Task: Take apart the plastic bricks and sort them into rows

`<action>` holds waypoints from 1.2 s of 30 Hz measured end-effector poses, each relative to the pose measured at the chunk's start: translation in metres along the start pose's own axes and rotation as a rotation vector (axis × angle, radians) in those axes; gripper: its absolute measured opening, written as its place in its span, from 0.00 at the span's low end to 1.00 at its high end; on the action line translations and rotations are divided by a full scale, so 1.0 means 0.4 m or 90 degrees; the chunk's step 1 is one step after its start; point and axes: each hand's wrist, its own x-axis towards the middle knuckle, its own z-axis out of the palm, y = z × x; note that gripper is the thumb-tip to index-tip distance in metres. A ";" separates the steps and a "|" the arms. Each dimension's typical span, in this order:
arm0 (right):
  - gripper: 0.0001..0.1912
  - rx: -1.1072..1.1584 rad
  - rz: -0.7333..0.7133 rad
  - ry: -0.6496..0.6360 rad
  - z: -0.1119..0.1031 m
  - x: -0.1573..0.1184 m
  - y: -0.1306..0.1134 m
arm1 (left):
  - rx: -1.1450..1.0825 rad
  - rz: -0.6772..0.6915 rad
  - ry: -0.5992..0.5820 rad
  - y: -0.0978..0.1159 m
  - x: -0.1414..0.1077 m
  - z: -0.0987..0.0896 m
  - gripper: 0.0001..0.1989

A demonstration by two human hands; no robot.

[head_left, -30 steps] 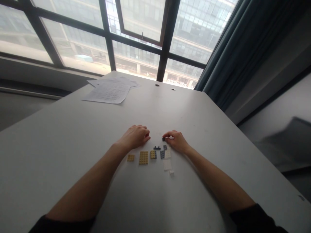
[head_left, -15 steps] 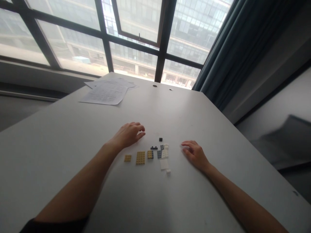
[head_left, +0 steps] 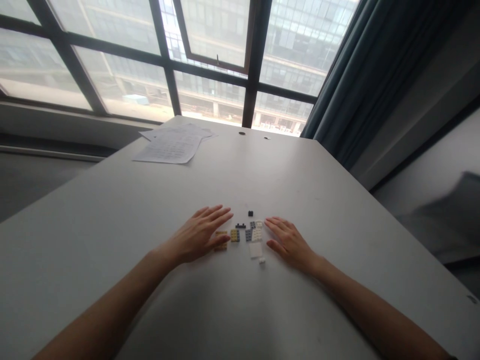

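My left hand (head_left: 202,232) is spread palm down, its thumb over a tan plate (head_left: 221,248) that it partly hides. Just right of the thumb sits a tan and grey piece (head_left: 235,235). My right hand (head_left: 288,241) lies with fingers apart, its fingertips close to the white studded plate (head_left: 257,235). Between the hands are also a grey piece (head_left: 248,235), a black bar-shaped piece (head_left: 240,226) and a small black brick (head_left: 250,213). Nearer to me lie a smooth white tile (head_left: 255,250) and a small white piece (head_left: 262,261).
Printed papers (head_left: 172,145) lie at the far left of the white table (head_left: 300,175). Beyond the table's far edge are large windows, with a dark curtain (head_left: 337,100) on the right.
My left hand has come down and nearer, spreading its fingers and covering the small tan plate and part of the larger one. My right hand has moved left toward the white pieces. The view has shifted slightly.
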 end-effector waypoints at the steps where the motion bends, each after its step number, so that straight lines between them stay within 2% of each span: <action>1: 0.27 -0.011 0.002 -0.003 0.005 0.014 -0.007 | 0.009 0.006 -0.010 0.012 -0.002 0.003 0.28; 6: 0.24 -0.055 0.015 0.000 0.015 0.051 -0.035 | 0.037 0.005 -0.013 0.046 0.018 0.009 0.25; 9: 0.22 -0.083 0.017 0.004 0.004 0.033 -0.011 | 0.030 -0.002 -0.016 0.042 0.028 0.012 0.24; 12: 0.21 -0.111 0.053 0.019 -0.018 -0.023 0.077 | 0.016 -0.008 -0.016 0.028 0.029 0.017 0.25; 17: 0.25 -0.108 0.157 0.051 -0.070 -0.147 0.300 | 0.007 -0.008 -0.021 0.014 0.039 0.014 0.26; 19: 0.27 -0.088 0.180 0.063 -0.086 -0.172 0.351 | 0.004 -0.007 -0.019 0.015 0.056 0.008 0.25; 20: 0.28 -0.085 0.184 0.077 -0.090 -0.175 0.357 | 0.002 -0.006 -0.015 0.017 0.068 0.004 0.25; 22: 0.30 -0.087 0.176 0.116 -0.091 -0.161 0.327 | -0.001 -0.001 -0.005 0.025 0.093 -0.001 0.24; 24: 0.30 -0.085 0.144 0.142 -0.082 -0.123 0.248 | -0.001 0.013 -0.004 0.036 0.119 -0.004 0.22; 27: 0.27 -0.055 0.036 0.063 -0.057 -0.042 0.091 | 0.013 0.043 -0.025 0.049 0.148 -0.002 0.21; 30: 0.24 -0.037 -0.002 0.035 -0.031 0.033 -0.033 | 0.043 0.048 -0.060 0.053 0.163 0.004 0.30; 33: 0.21 -0.037 0.004 0.021 -0.013 0.075 -0.090 | 0.062 0.055 -0.075 0.052 0.167 0.014 0.34; 36: 0.19 -0.055 0.006 0.009 -0.002 0.085 -0.104 | 0.065 0.076 -0.078 0.051 0.168 0.026 0.32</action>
